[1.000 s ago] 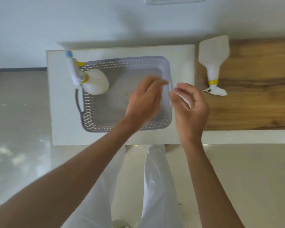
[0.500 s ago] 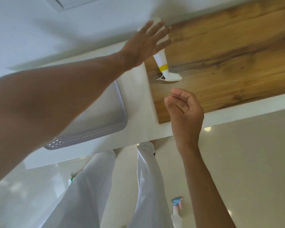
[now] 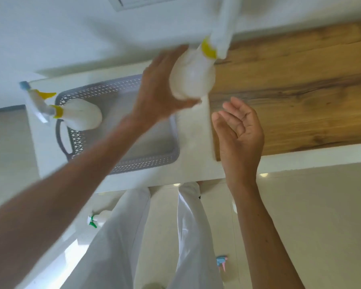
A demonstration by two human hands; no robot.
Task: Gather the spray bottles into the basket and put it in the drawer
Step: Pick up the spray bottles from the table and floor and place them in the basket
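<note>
My left hand [image 3: 154, 88] grips a white spray bottle with a yellow collar [image 3: 193, 78], held in the air above the right end of the grey perforated basket [image 3: 146, 161]. The bottle's nozzle points up and away, and it is blurred. Another white spray bottle with a yellow trigger and blue tip [image 3: 79, 114] lies across the basket's left rim, its head sticking out to the left. My right hand [image 3: 239, 130] hovers palm up to the right of the basket, fingers apart, holding nothing.
The basket stands on a white cabinet top [image 3: 194, 170] beside a wooden countertop [image 3: 300, 97]. On the floor lie a bottle with a green trigger [image 3: 97, 220] and one with a blue-pink trigger [image 3: 221, 263]. My white trousers [image 3: 133, 236] fill the bottom centre.
My left hand reached to the bottle on the wooden top, took hold of it and carried it left and up toward the basket. My right hand turned palm up.
</note>
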